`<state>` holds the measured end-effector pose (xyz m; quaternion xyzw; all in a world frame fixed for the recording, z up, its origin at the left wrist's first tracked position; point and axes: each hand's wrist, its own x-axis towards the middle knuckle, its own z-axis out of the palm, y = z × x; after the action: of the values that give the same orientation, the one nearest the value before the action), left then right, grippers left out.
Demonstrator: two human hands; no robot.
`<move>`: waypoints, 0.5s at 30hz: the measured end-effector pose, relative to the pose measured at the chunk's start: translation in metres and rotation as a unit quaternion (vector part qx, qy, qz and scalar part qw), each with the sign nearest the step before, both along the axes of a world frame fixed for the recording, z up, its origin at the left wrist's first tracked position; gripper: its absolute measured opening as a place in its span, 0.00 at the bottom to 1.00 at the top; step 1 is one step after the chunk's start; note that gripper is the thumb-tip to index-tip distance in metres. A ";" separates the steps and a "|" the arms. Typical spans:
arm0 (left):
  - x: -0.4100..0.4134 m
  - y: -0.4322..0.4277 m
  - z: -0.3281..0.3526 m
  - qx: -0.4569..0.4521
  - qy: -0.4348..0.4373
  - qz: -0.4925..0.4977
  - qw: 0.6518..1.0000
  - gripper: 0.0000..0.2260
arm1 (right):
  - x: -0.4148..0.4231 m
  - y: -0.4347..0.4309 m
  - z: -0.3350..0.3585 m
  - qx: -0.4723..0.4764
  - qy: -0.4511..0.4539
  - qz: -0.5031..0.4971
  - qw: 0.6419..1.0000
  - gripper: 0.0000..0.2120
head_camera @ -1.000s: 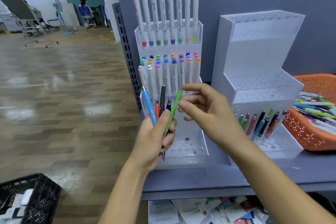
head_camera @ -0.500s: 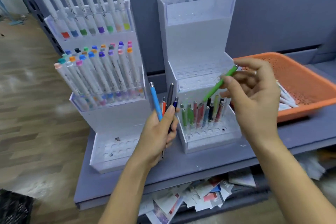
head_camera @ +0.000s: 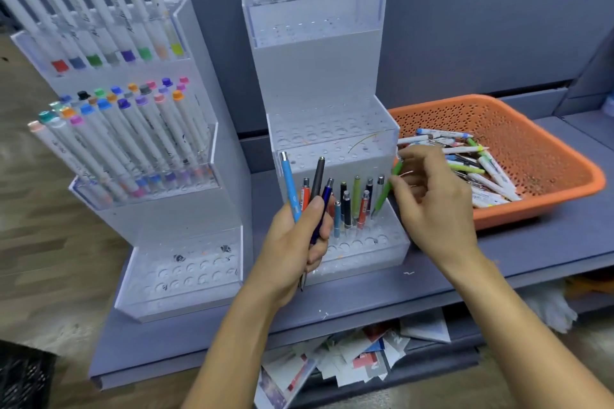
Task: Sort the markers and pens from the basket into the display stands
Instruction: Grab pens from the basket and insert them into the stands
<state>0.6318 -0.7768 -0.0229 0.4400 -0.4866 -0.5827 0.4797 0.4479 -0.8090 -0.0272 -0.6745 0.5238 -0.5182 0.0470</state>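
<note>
Right grip point(head_camera: 432, 199): thumb and fingertips pinch the upper end of a green pen point(head_camera: 384, 193); nothing else is held in it.

Pen's long axis is steeply slanted. The top end is at the grip and the tip points down and to the grip's left. It ends at the right end of the row of pens standing in the bottom tier point(head_camera: 372, 244) of the clear pen stand point(head_camera: 315, 76), just beside a silver-topped pen point(head_camera: 379, 189). Cannot tell whether the tip is in a hole or only over one.

Left grip point(head_camera: 292, 242): fingers wrapped round a bundle, tops up, made up of a light blue pen point(head_camera: 288, 183), dark grey pen point(head_camera: 318, 178), navy pen point(head_camera: 327, 191) and orange pen point(head_camera: 305, 192). It sits left of the right grip, in front of the same tier.

Judgement: the right grip is the working one and the left only holds stock. The coming move turns on that slant. The top end needs to swing left until the axis stands over the hole, then the pen goes down.

Orange basket point(head_camera: 564, 159) is just behind and right of the right grip, on the grey shelf point(head_camera: 515, 259), with markers and pens in it. Sorting is far from done.
</note>
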 end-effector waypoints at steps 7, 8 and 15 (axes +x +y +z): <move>-0.004 -0.001 -0.007 0.002 0.001 -0.003 1.000 0.11 | -0.006 -0.006 -0.012 0.003 0.115 0.037 0.993 0.12; -0.004 -0.001 -0.008 -0.001 -0.008 -0.003 1.000 0.12 | -0.007 -0.006 -0.013 0.001 0.122 0.042 0.992 0.12; -0.009 0.000 -0.010 -0.055 -0.027 -0.015 0.998 0.14 | -0.006 -0.005 -0.012 -0.021 0.103 0.057 0.993 0.05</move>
<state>0.6226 -0.7765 -0.0330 0.4211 -0.5373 -0.5501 0.4810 0.4418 -0.8135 -0.0394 -0.7538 0.4757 -0.4532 0.0076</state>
